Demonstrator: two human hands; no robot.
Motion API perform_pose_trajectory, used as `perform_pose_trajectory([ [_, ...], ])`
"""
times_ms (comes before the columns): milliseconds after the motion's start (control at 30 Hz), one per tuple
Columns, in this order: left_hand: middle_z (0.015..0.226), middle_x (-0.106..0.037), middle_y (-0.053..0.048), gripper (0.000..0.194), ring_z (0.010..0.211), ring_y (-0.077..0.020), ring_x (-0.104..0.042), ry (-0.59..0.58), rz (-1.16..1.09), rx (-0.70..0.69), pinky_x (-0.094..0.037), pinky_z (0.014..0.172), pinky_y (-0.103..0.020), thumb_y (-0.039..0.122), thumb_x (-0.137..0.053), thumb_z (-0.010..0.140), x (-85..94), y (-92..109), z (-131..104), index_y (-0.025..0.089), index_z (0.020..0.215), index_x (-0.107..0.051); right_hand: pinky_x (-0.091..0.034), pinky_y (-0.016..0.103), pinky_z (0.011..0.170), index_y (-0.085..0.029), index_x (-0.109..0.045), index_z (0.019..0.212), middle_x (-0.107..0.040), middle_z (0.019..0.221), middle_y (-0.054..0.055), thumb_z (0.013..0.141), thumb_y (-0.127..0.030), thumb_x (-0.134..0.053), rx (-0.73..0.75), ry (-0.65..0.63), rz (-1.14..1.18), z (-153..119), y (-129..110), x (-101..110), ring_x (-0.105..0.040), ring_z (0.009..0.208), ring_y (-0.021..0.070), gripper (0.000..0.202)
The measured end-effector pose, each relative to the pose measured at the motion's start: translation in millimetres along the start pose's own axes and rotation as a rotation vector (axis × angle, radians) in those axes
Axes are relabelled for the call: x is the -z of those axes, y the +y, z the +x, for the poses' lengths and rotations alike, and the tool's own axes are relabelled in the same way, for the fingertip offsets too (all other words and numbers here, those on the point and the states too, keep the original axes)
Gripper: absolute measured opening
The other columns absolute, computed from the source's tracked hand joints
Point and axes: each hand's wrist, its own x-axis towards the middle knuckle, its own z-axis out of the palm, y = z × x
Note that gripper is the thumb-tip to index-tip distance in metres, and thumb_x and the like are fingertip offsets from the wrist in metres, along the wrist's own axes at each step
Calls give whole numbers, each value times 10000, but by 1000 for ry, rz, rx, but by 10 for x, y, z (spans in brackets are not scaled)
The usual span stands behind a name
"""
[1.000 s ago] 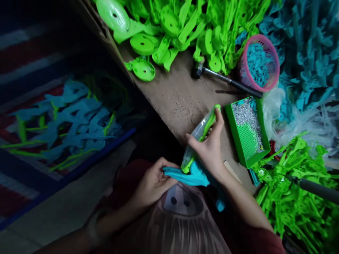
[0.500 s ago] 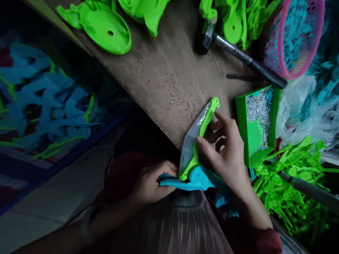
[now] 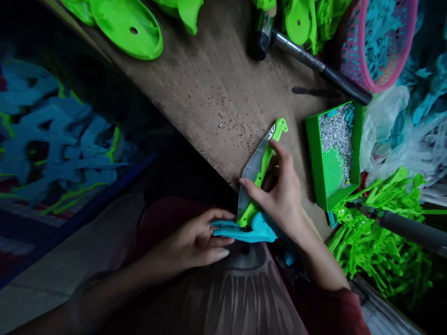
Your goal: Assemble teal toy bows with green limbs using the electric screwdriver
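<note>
A green plastic part [image 3: 250, 213] with a clear curved sheet [image 3: 252, 172] along its side leans over the table's near edge. Its lower end meets a blue plastic part [image 3: 260, 230]. My right hand [image 3: 279, 186] grips the green part, thumb on the clear sheet and fingers behind. My left hand [image 3: 195, 239] is at the left end of the blue part, which lies between its fingers; the thumb is apart, below the part. Part of the blue piece is hidden under my right hand.
A mallet [image 3: 300, 56] lies at the back of the wooden table [image 3: 195, 83]. Right are a green tray [image 3: 310, 158] of small metal pieces, a pink basket [image 3: 368, 70] and piled green parts [image 3: 384, 251]. Blue parts [image 3: 63, 139] fill the left. A grey-handled tool [image 3: 412, 230] extends from the right.
My left thumb has moved down off the blue part. My right hand has shifted left along the green part, its thumb now over the clear sheet. The view has moved slightly.
</note>
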Motion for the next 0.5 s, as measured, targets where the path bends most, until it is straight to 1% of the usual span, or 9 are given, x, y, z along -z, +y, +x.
perform_pose_trajectory([
  [67,966,-745,-62,458,869,-234,-732,71,-35,-27,-574,726,-307,326,-802,688,-103,35,7,248,1098,-613,-560,448,762,-292,-384,1444,-613,1216,105,811,-475,-751,30,23,-13,-1,20,-11,-616,1050,309,754],
  [167,866,-723,-28,393,777,-196,-707,178,34,-57,-548,660,-259,374,-808,699,-254,91,57,221,1013,-628,-559,452,777,-285,-410,1426,-616,1199,102,816,-486,-746,58,49,-48,5,40,-42,-616,1033,303,725],
  [233,794,-700,-3,374,721,-172,-685,236,67,-69,-524,617,-233,406,-819,695,-315,95,94,207,945,-623,-557,464,799,-268,-418,1422,-609,1192,106,824,-497,-734,78,59,-80,7,39,-54,-612,1028,306,713],
  [300,753,-692,5,418,706,-169,-680,245,46,-50,-526,627,-237,462,-826,689,-343,60,123,199,937,-618,-553,471,828,-253,-430,1420,-595,1175,109,855,-500,-697,107,57,-115,-11,23,-40,-608,1020,303,672],
  [400,803,-712,-20,498,751,-184,-696,192,-42,13,-550,716,-275,567,-809,695,-354,-17,140,182,959,-634,-551,456,854,-236,-448,1418,-564,1154,110,914,-468,-624,144,7,-175,-111,7,50,-607,992,277,582],
  [433,819,-715,-29,506,750,-185,-693,185,-54,17,-547,719,-279,594,-792,707,-357,-33,138,177,950,-644,-552,447,851,-227,-456,1414,-557,1143,109,926,-454,-610,149,-8,-187,-163,13,94,-608,977,266,560],
  [500,774,-702,-31,489,694,-171,-660,209,-5,-27,-518,658,-260,626,-758,729,-369,-30,128,170,876,-664,-554,423,825,-209,-479,1390,-561,1096,100,932,-434,-605,146,-18,-171,-273,45,186,-609,945,245,525],
])
